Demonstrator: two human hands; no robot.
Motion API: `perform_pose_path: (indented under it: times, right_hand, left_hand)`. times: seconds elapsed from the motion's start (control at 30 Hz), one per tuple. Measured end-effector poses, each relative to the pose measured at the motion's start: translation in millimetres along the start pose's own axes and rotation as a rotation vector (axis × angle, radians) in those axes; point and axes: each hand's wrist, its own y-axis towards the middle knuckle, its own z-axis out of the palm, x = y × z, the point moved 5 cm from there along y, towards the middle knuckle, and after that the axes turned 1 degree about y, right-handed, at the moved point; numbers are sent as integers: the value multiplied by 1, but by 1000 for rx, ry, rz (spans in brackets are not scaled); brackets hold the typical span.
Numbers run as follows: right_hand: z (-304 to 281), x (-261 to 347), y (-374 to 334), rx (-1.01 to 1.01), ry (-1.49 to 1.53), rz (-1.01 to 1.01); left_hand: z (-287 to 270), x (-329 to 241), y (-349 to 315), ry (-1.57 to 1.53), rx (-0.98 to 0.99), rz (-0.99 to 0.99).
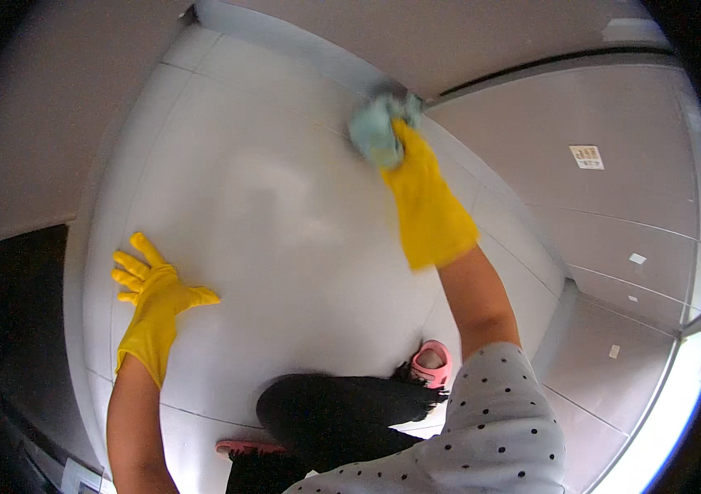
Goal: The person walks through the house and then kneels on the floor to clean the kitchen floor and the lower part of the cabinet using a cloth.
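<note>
Both my hands wear long yellow rubber gloves. My right hand (393, 150) reaches far forward and is closed on a bunched light green-blue cloth (377, 130). The cloth is pressed to the floor (276, 206) by the base of the cabinets, and it is a little blurred. Its fingers are partly hidden by the cloth's folds. Over on the left, my left hand (151, 284) rests flat on the light tiles, fingers spread and thumb out to the side, with nothing in it.
Grey-brown cabinet fronts (614, 123) with small stickers (586, 157) line the right and far sides. Another brown panel (37, 115) stands at left, above a dark appliance (25, 321). My bent knee (317, 407) and a pink sandal (433, 364) are close below.
</note>
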Motion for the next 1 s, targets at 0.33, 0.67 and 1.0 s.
perform_pose_path:
  times: [0.33, 0.67, 1.0]
  right_hand:
    - [-124, 73, 6, -167, -232, -268]
    - [-289, 178, 1, -261, -51, -369]
    - [-104, 67, 36, -210, -28, -248]
  left_hand:
    - [9, -5, 9, 124, -70, -52]
    - [13, 5, 16, 112, -149, -42]
    - [18, 9, 32, 149, -175, -47]
